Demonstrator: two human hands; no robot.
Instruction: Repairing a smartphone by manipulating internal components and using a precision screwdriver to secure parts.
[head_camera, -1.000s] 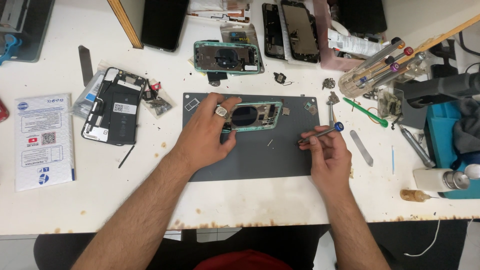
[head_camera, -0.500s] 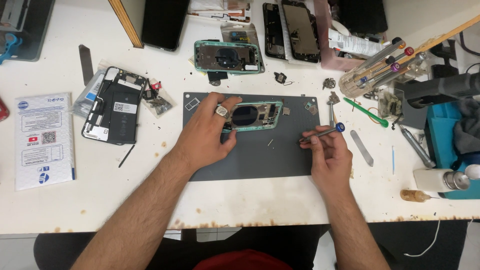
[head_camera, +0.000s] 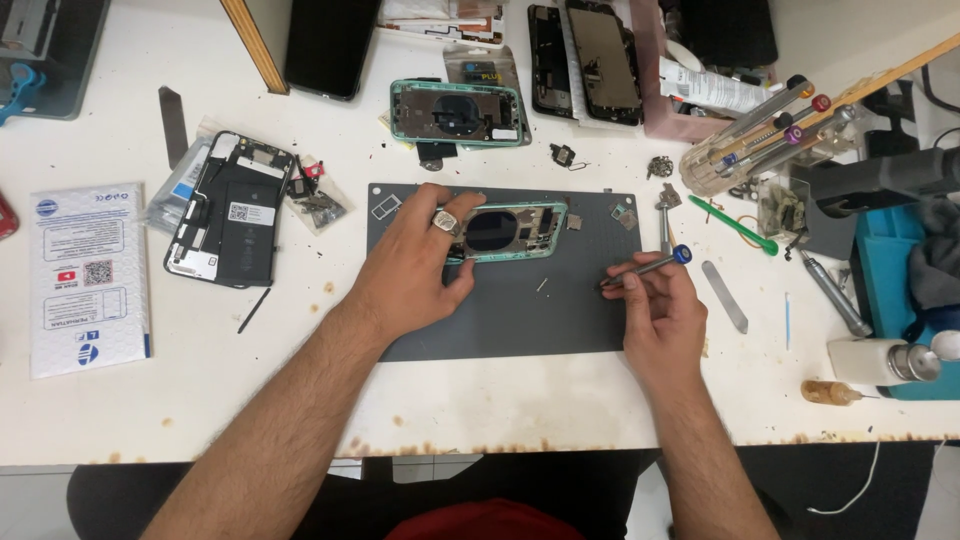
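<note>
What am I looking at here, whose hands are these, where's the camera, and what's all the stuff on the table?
The picture comes from a camera worn on a person's head, looking down at their own two bare hands over a white table. The left hand rests on an opened phone shell with a green rim, which lies on a dark grey work mat. The right hand holds a thin screwdriver with a blue cap, its tip pointing left over the mat. Around them lie another green phone shell, a black phone part with a battery, a white printed packet and a clear holder of screwdrivers.
</note>
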